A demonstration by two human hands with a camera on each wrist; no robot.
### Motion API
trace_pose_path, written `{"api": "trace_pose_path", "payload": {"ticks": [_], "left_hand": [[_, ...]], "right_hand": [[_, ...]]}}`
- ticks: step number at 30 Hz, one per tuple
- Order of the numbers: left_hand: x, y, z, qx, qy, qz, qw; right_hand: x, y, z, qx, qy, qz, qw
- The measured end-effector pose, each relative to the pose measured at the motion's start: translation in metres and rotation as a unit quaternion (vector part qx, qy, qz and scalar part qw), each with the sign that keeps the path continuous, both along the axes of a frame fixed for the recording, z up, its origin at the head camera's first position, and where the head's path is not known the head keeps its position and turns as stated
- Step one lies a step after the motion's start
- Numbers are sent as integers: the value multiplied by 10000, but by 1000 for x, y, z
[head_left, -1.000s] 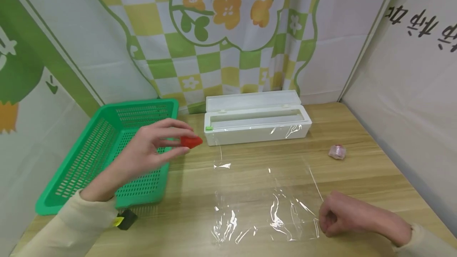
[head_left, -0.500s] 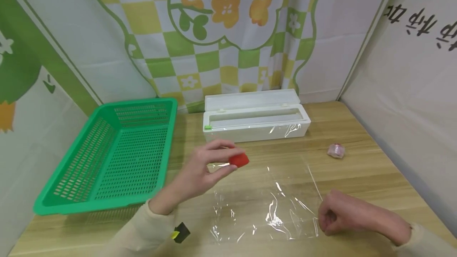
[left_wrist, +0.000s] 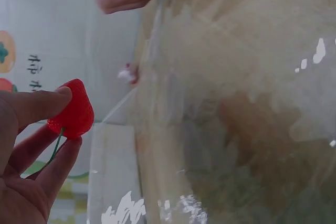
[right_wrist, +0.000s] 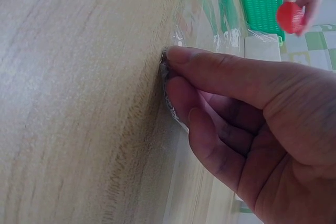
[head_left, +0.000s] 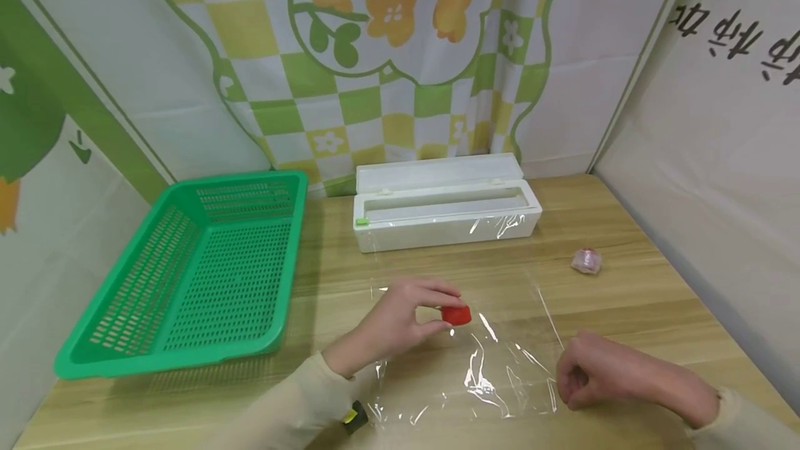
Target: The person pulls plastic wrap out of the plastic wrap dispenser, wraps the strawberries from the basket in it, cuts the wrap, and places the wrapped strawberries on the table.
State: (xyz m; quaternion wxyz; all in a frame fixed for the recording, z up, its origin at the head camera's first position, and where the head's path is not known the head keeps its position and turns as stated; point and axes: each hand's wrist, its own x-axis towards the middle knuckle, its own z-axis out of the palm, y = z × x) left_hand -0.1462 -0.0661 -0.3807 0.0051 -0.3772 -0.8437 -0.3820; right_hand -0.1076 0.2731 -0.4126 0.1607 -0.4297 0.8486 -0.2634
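Left hand (head_left: 400, 318) has carried its pinched red strawberry (head_left: 456, 315) from the green basket (head_left: 187, 276) onto the film sheet (head_left: 494, 367). We set it centrally; right hand (head_left: 600, 370), at 4 o'clock, pinches the film edge taut.

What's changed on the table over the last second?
The left hand, pinching the red strawberry, has carried it from beside the green basket rightward and down to just above the plastic wrap. Its grip on the strawberry is unchanged. The right hand still pinches the wrap's right edge. The white dispenser box and the small wrapped item have not moved.
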Motion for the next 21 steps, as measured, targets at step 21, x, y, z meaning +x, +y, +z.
{"api": "trace_pose_path", "payload": {"ticks": [21], "left_hand": [[-1, 20, -28, -683, -401, -144, 9968]], "right_hand": [[1, 1, 1, -7, 37, 35, 10000]]}}
